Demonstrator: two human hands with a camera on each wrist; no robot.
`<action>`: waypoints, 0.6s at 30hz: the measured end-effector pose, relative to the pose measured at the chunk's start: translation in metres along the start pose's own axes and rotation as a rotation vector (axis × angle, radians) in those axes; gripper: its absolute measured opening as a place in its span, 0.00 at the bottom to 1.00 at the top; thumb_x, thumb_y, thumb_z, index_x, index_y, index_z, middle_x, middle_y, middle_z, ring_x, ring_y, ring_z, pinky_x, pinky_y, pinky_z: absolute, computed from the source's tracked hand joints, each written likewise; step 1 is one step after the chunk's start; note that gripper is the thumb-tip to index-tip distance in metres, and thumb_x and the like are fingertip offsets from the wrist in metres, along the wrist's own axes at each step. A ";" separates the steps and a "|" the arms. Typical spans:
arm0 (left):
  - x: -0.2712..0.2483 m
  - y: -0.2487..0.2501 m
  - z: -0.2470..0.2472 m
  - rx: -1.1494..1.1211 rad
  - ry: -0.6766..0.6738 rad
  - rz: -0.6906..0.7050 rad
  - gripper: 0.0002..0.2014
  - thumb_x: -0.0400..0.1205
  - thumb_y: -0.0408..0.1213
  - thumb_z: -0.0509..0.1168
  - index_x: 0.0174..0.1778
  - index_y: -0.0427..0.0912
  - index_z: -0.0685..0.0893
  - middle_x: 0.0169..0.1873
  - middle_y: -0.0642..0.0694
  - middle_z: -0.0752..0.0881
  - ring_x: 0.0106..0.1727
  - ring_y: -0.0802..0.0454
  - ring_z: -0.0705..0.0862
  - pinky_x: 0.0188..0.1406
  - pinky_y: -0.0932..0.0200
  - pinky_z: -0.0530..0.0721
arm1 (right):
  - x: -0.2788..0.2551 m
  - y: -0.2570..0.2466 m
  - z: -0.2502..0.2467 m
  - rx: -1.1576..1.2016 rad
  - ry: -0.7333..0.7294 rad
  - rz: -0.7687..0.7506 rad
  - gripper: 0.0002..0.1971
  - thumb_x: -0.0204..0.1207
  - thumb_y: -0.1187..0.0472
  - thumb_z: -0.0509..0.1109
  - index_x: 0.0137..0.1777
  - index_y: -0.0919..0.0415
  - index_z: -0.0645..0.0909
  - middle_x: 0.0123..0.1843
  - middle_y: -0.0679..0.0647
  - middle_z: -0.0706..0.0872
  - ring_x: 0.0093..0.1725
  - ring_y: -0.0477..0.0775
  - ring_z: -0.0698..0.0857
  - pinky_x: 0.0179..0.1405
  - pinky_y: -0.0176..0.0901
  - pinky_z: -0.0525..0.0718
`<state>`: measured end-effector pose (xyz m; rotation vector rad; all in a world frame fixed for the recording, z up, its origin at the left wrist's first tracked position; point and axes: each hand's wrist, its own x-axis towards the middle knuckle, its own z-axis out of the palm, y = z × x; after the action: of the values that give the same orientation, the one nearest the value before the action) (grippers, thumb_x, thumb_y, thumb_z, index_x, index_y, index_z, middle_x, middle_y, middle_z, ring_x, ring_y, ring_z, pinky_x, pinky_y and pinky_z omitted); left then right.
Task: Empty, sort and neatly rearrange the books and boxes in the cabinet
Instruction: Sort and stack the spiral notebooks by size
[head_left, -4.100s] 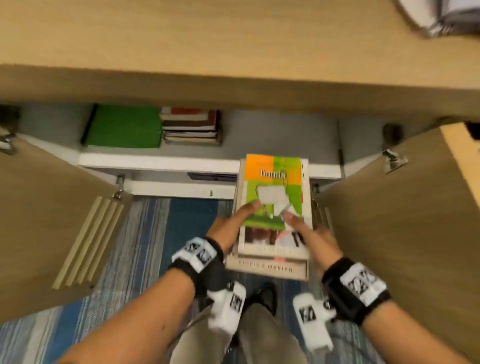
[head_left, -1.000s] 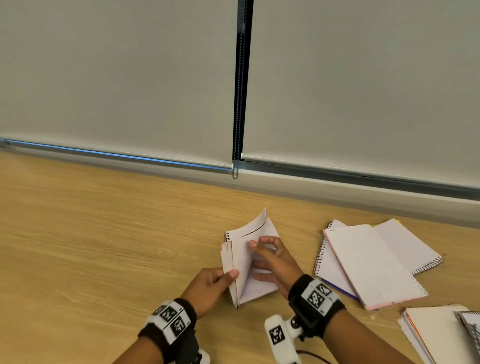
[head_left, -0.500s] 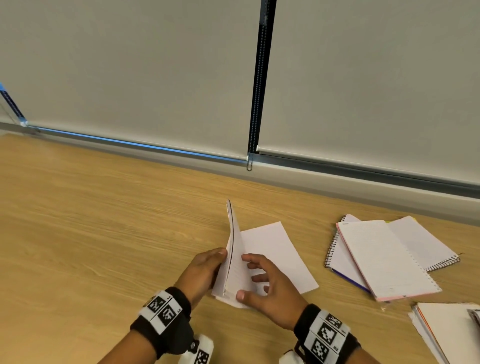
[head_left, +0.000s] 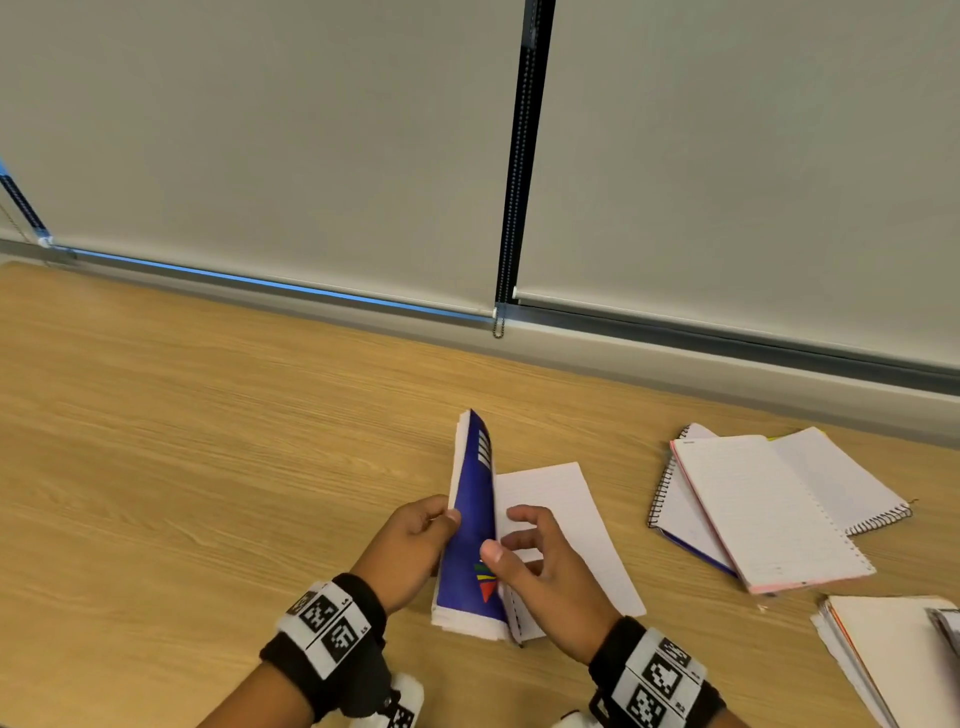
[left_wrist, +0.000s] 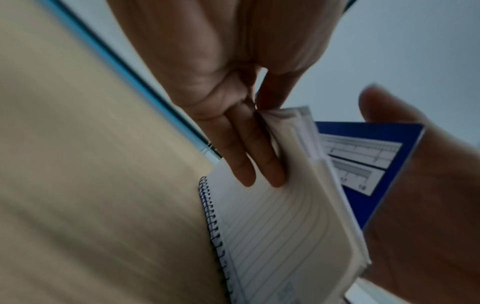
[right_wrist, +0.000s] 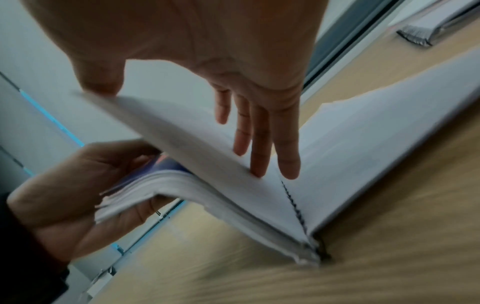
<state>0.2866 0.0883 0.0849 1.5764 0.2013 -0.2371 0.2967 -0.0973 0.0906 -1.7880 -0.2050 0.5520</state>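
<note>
The spiral notebook (head_left: 470, 525) sits half open on the wooden desk (head_left: 208, 467), right in front of the person, its blue cover and a thick wad of pages standing up on edge while one white page (head_left: 566, 519) lies flat to the right. Here is the risk as I see it: that raised wad is only pinched near its edge, so if the grip slackens the pages could fan out and flop, and a page caught badly could crease or tear at the wire spiral (right_wrist: 293, 203). Closing it fast with fingers inside could also trap a fold in the flat page.

Now the hands. The left hand (head_left: 410, 551) pinches the lifted stack, thumb on the cover side and fingers curled behind the pages. The right hand (head_left: 540, 566) is spread loosely, fingers straight and resting on the inner page near the spiral, thumb tip against the blue cover. It grips nothing; it just steadies.

Off to the right, well apart, more spiral notebooks (head_left: 769, 509) lie open and overlapping, and another stack (head_left: 883, 654) sits at the desk's near corner, all waiting to be sorted.
</note>
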 end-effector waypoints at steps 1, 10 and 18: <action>0.001 0.003 0.003 0.082 -0.019 0.028 0.09 0.87 0.34 0.59 0.57 0.36 0.82 0.45 0.33 0.90 0.42 0.42 0.89 0.44 0.51 0.87 | 0.002 0.000 -0.001 -0.005 0.015 0.024 0.32 0.68 0.37 0.75 0.69 0.42 0.68 0.59 0.48 0.82 0.50 0.44 0.89 0.42 0.32 0.84; -0.011 0.042 -0.028 -0.564 -0.108 0.136 0.21 0.78 0.26 0.68 0.68 0.29 0.77 0.62 0.30 0.85 0.55 0.40 0.88 0.54 0.48 0.89 | -0.007 0.005 -0.104 0.415 0.199 0.257 0.16 0.79 0.67 0.67 0.66 0.64 0.81 0.55 0.63 0.91 0.51 0.62 0.91 0.54 0.58 0.87; -0.010 0.042 0.025 -0.804 -0.159 0.004 0.23 0.76 0.24 0.65 0.69 0.30 0.75 0.58 0.29 0.86 0.49 0.41 0.90 0.51 0.47 0.89 | -0.017 -0.041 -0.038 0.963 -0.249 0.153 0.26 0.68 0.54 0.81 0.65 0.65 0.85 0.64 0.66 0.86 0.61 0.64 0.87 0.59 0.59 0.86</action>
<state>0.2879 0.0622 0.1276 0.7568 0.1420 -0.2372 0.3052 -0.1247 0.1413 -0.8013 0.0385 0.8085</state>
